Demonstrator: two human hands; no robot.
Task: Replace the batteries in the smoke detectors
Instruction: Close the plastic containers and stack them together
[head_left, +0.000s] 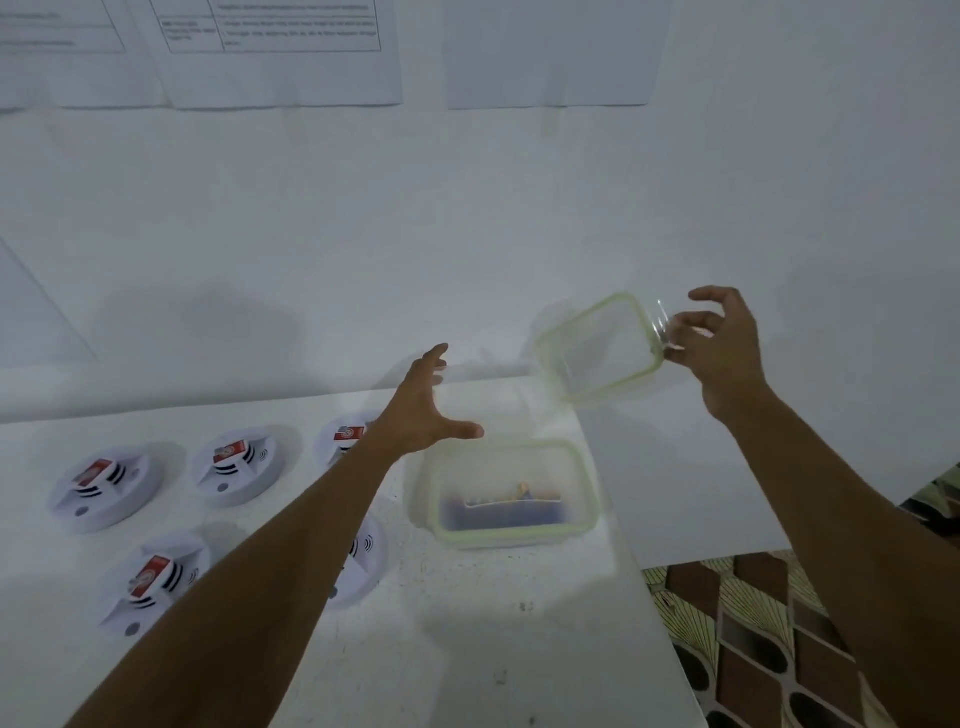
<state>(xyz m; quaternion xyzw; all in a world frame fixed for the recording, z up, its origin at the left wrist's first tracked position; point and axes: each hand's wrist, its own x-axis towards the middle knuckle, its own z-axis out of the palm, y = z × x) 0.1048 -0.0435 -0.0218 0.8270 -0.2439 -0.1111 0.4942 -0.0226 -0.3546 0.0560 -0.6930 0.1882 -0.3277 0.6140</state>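
Note:
Several white round smoke detectors lie face down on the white table (467, 649), each with a red battery in its back: one at far left (104, 488), one behind it (239, 462), one at front left (150, 577). Two more are partly hidden by my left arm. A clear plastic box (506, 491) with a green rim stands open on the table, blue batteries inside. My right hand (719, 348) pinches the box's clear lid (597, 345) by its right edge, tilted in the air above the table's far right corner. My left hand (426, 410) hovers spread over the box's far left corner.
The table's right edge runs close beside the box, and a patterned brown floor (769, 634) lies below it. A white wall (467, 208) stands right behind the table, with printed sheets (275, 47) taped high on it.

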